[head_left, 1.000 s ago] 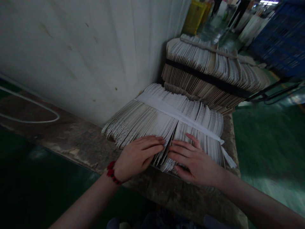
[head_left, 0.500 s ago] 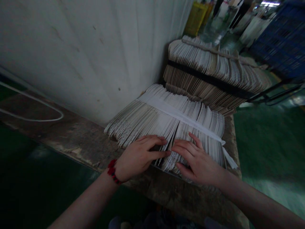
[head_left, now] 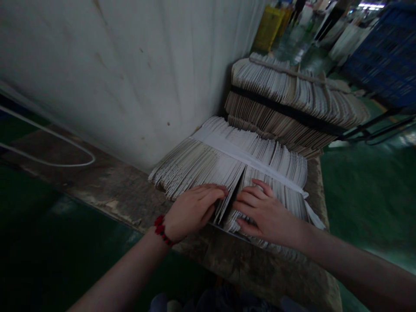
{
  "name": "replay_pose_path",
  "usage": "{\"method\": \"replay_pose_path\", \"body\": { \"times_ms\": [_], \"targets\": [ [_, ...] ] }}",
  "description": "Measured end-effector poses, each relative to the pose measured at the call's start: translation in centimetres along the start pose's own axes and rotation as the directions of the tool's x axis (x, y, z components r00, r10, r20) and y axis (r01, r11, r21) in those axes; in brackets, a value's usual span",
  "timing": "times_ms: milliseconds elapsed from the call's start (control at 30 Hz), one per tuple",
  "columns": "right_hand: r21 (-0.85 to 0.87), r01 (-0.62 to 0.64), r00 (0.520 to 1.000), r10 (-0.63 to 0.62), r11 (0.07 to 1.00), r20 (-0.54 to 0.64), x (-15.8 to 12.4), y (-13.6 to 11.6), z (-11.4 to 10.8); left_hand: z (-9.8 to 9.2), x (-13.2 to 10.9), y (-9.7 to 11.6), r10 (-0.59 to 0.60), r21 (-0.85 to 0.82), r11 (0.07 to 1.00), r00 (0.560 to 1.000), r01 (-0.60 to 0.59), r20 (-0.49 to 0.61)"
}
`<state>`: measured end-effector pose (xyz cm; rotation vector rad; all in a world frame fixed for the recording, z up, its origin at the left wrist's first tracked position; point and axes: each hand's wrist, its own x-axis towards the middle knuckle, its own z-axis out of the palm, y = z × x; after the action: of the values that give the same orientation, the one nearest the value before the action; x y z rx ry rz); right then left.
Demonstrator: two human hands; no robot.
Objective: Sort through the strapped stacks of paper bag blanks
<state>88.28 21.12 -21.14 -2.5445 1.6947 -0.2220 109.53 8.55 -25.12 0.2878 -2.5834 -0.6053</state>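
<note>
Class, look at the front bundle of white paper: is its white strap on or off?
On: the white strap runs across the top of the front paper bundle, and its loose end hangs off the right side.

Dim feed on my screen. Far ceiling lights (head_left: 370,6) glare top right; blue crate (head_left: 383,56) smeared; bundled paper (head_left: 227,169) soft-lit; green floor (head_left: 39,242) near-black, edges bent.

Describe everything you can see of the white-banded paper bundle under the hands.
The bundle is many thin, off-white paper pieces packed on edge, with ragged, fanned ends, cinched by a white band whose loose end trails right. It sits on a worn brown ledge by a wall, split by a V-shaped gap between the left hand and right hand resting on it.
</note>
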Motion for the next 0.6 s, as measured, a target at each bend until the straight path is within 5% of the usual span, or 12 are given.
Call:
{"method": "replay_pose_path", "body": {
  "times_ms": [367, 600],
  "targets": [
    [0.031, 0.000, 0.998, 0.001, 1.000, -0.056, -1.5, 0.4, 0.9, -0.2, -0.2, -0.9, 0.149, 0.086, 0.984, 0.986, -0.156, 0.077],
    [0.029, -0.012, 0.998, 0.013, 1.000, -0.066, -1.5, 0.5, 1.0, 0.0, -0.5, -1.1, 0.146, 0.121, 0.980, 0.984, -0.158, 0.105]
  ]
}}
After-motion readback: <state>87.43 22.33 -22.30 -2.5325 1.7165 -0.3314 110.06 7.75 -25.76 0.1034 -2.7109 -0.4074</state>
